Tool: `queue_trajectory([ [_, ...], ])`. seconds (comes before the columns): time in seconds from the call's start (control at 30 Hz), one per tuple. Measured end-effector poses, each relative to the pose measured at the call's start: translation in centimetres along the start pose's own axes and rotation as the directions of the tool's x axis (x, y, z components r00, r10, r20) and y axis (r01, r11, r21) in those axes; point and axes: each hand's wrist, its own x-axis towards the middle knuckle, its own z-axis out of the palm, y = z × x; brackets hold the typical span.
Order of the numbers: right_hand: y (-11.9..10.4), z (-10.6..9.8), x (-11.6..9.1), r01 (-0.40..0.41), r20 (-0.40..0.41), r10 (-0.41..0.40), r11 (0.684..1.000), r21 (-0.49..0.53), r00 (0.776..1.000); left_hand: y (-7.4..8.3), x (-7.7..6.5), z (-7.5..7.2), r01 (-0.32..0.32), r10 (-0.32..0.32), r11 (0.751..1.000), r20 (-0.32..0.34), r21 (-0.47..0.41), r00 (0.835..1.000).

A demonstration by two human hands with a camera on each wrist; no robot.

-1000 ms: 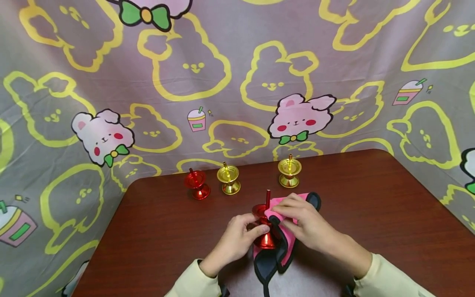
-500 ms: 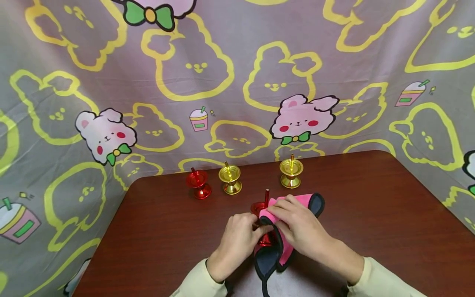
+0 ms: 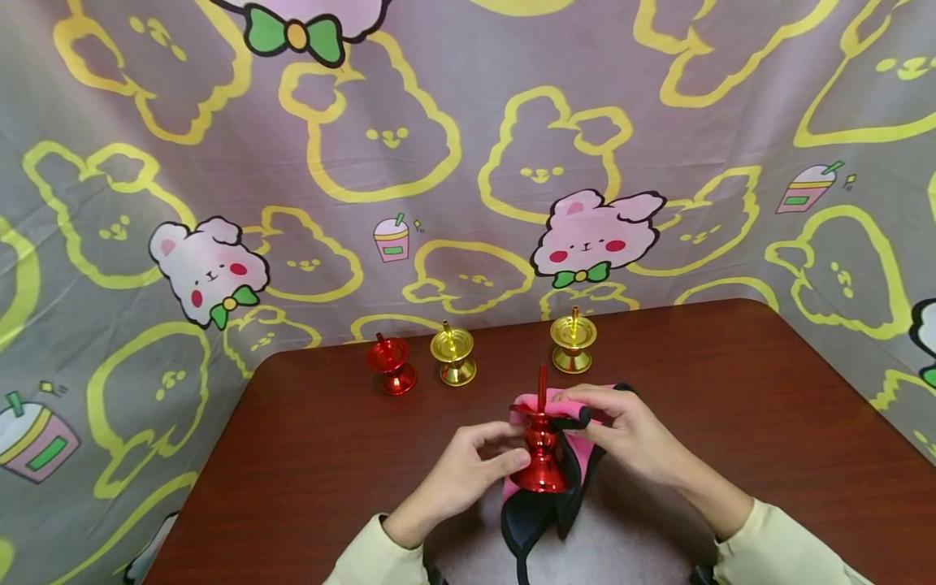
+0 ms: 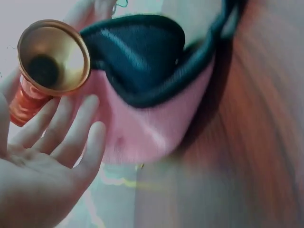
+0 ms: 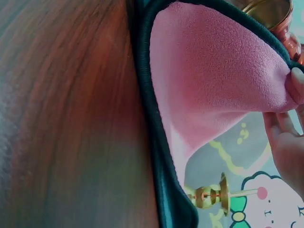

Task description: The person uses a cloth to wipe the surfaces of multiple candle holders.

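At lower centre, the left hand (image 3: 468,470) clamps the red candlestick (image 3: 543,465) between thumb and fingers; the right hand (image 3: 638,432) pinches pink cloth (image 5: 211,71).

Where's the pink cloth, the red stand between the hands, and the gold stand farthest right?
Pink cloth (image 5: 213,61), right wrist view: on its fuzzy pink side.
Red stand (image 3: 542,441), head view: on its rounded middle.
Farthest-right gold stand (image 3: 574,342), head view: on its dish.
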Motion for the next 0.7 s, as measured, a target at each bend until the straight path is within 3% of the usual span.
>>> queue_trajectory([
  [0.2,0.55,0.28,-0.24,-0.092,0.036,0.089,0.991,0.092,0.995,-0.26,0.50,0.75,0.025,-0.024,0.997,0.020,-0.079,1.000],
  [0.4,0.65,0.49,-0.22,-0.096,0.053,0.090,0.989,0.110,0.994,-0.39,0.56,1.06,-0.027,0.029,0.996,0.022,-0.088,0.999],
  [0.6,0.38,0.31,0.08,-0.021,0.053,0.017,0.998,0.060,0.998,-0.51,0.55,0.98,-0.074,0.075,0.995,0.005,-0.068,0.997],
  [0.7,0.18,0.20,0.30,0.041,0.036,-0.040,0.999,-0.021,0.999,-0.43,0.45,0.82,-0.090,0.090,0.995,0.006,-0.054,0.996],
])
